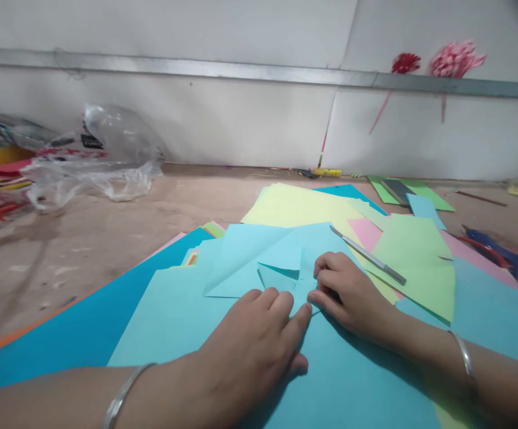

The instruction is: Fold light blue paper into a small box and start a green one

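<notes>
A creased light blue sheet of paper (236, 253) with a cut, raised flap lies before me on larger light blue paper (183, 316). My left hand (254, 339) presses on its near edge, fingers curled and index finger stretched toward the right. My right hand (350, 295) is closed at the right side of the same sheet, thumb and fingers pinching its edge beside the left fingertip. Part of the paper is hidden under both hands. Just beyond my right hand, a silver craft knife (370, 256) lies diagonally over pale yellow and green paper.
Yellow paper (295, 202), green paper (420, 262) and darker blue paper (80, 328) overlap around the work. Blue-handled pliers (509, 256) lie at right. A clear plastic bag (120, 149) sits at left. Two paper flowers, one pink (458, 58), hang on the wall rail.
</notes>
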